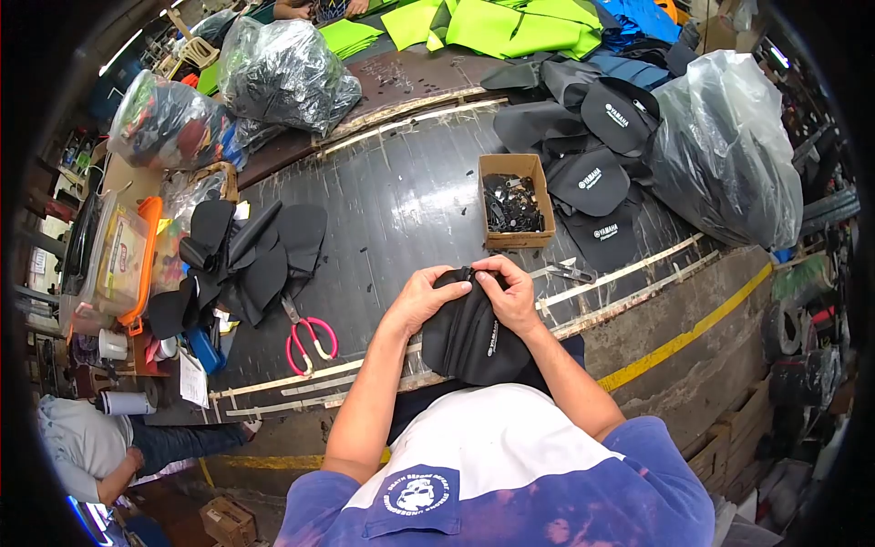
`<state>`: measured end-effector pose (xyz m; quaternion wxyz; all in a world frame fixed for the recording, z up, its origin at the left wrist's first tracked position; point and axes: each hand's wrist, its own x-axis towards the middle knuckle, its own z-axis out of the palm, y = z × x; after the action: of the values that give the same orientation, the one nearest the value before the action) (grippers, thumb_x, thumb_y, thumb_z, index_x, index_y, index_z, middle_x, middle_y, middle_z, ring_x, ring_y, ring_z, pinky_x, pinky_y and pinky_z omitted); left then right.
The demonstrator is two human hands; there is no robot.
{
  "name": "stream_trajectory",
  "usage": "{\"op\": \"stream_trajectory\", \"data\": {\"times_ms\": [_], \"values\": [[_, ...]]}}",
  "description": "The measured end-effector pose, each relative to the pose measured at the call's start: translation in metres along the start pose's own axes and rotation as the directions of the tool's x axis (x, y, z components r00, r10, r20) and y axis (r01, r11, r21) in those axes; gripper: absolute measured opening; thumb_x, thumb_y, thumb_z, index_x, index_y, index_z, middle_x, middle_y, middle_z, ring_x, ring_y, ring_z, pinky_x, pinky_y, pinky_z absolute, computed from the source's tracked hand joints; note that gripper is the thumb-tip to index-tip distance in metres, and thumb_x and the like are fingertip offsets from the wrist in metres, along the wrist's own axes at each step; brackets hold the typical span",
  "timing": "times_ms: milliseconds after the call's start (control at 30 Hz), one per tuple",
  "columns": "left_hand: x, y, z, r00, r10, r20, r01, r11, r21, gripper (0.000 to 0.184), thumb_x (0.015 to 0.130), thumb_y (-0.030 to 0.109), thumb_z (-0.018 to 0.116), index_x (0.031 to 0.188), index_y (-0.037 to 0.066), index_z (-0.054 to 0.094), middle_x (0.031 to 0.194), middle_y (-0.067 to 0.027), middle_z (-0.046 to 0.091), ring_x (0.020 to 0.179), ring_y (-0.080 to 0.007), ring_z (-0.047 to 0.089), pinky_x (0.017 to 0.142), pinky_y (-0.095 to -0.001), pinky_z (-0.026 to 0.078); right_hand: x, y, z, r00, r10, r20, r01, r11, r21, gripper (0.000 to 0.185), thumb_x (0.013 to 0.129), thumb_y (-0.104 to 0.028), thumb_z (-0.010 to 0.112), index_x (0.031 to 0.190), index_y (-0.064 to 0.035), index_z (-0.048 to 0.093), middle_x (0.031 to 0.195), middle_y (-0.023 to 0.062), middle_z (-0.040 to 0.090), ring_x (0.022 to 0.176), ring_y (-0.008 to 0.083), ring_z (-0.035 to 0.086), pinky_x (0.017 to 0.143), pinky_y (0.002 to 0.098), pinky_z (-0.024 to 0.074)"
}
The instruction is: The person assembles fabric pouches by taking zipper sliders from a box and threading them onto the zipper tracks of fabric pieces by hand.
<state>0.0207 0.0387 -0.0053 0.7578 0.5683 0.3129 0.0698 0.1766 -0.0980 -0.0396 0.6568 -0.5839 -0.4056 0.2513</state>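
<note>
Both my hands are at the top edge of a black fabric cover [469, 342] with white YAMAHA lettering, which hangs at the table's front edge against my lap. My left hand [427, 296] is closed, thumb and fingers pinching the cover's upper left edge. Opposite it, my right hand [507, 294] pinches the same edge, fingertips close to the left ones. A tiny dark piece shows between the fingertips, too small to name. Just beyond my hands stands a cardboard box [515, 239] holding many small black parts. Metal snips [571, 272] lie right of my right hand.
Pink-handled scissors [312, 345] lie left, beside a heap of black fabric pieces [251, 251]. Finished-looking YAMAHA covers [591, 182] are stacked at right, against a clear plastic bag [729, 155]. Green sheets [510, 27] lie at the back, near another person's hands. Another person [87, 442] is at lower left.
</note>
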Motion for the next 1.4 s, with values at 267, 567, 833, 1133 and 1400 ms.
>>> {"op": "stream_trajectory", "data": {"times_ms": [267, 567, 833, 1133, 1400], "values": [[-0.001, -0.004, 0.006, 1.0, -0.019, -0.025, 0.015, 0.988, -0.157, 0.029, 0.095, 0.02, 0.081, 0.115, 0.0, 0.077, 0.098, -0.0028, 0.077, 0.082, -0.0092, 0.069, 0.075, -0.0261, 0.057, -0.001, 0.004, 0.002, 0.999, 0.048, -0.007, -0.047, 0.995, 0.088, 0.014, 0.1, -0.004, 0.07, 0.112, -0.0001, 0.075, 0.1, 0.0025, 0.074, 0.089, 0.0072, 0.064, 0.081, 0.0239, 0.0519], [-0.001, -0.005, 0.01, 0.993, 0.073, -0.088, -0.08, 0.994, -0.079, 0.025, 0.093, 0.019, 0.082, 0.105, -0.002, 0.08, 0.091, -0.0037, 0.077, 0.08, -0.0096, 0.068, 0.071, -0.0268, 0.056, -0.002, 0.005, -0.001, 0.997, 0.08, 0.015, -0.08, 0.995, 0.051, 0.016, 0.102, -0.008, 0.07, 0.115, -0.0004, 0.075, 0.098, -0.0003, 0.074, 0.086, 0.0051, 0.063, 0.079, 0.0231, 0.0519], [-0.001, -0.007, 0.012, 0.987, 0.108, -0.12, -0.113, 0.993, -0.035, 0.021, 0.091, 0.018, 0.082, 0.099, -0.001, 0.08, 0.085, -0.0013, 0.074, 0.075, -0.008, 0.065, 0.066, -0.026, 0.052, -0.002, 0.006, 0.001, 0.996, 0.08, 0.025, -0.081, 0.996, 0.04, 0.017, 0.103, -0.011, 0.07, 0.116, -0.0008, 0.075, 0.096, -0.0009, 0.073, 0.084, 0.0049, 0.061, 0.077, 0.0232, 0.0516], [0.001, -0.012, 0.009, 0.985, 0.113, -0.127, -0.114, 0.994, 0.001, 0.019, 0.093, 0.018, 0.08, 0.098, 0.0, 0.079, 0.086, 0.0002, 0.073, 0.075, -0.0072, 0.064, 0.067, -0.0241, 0.051, -0.001, 0.0, 0.002, 0.995, 0.086, 0.053, -0.087, 0.996, 0.013, 0.017, 0.104, -0.011, 0.069, 0.116, -0.0003, 0.074, 0.096, -0.001, 0.073, 0.084, 0.0044, 0.061, 0.077, 0.0227, 0.0515], [-0.003, -0.007, 0.015, 0.973, 0.145, -0.182, -0.144, 0.989, 0.017, 0.02, 0.091, 0.019, 0.081, 0.096, -0.001, 0.079, 0.084, -0.0001, 0.073, 0.076, -0.0077, 0.064, 0.067, -0.0257, 0.052, -0.002, -0.004, 0.003, 0.999, 0.034, 0.034, -0.035, 0.999, 0.027, 0.017, 0.104, -0.009, 0.068, 0.116, -0.0002, 0.074, 0.097, -0.0008, 0.073, 0.085, 0.0047, 0.062, 0.077, 0.0227, 0.0517]]}}
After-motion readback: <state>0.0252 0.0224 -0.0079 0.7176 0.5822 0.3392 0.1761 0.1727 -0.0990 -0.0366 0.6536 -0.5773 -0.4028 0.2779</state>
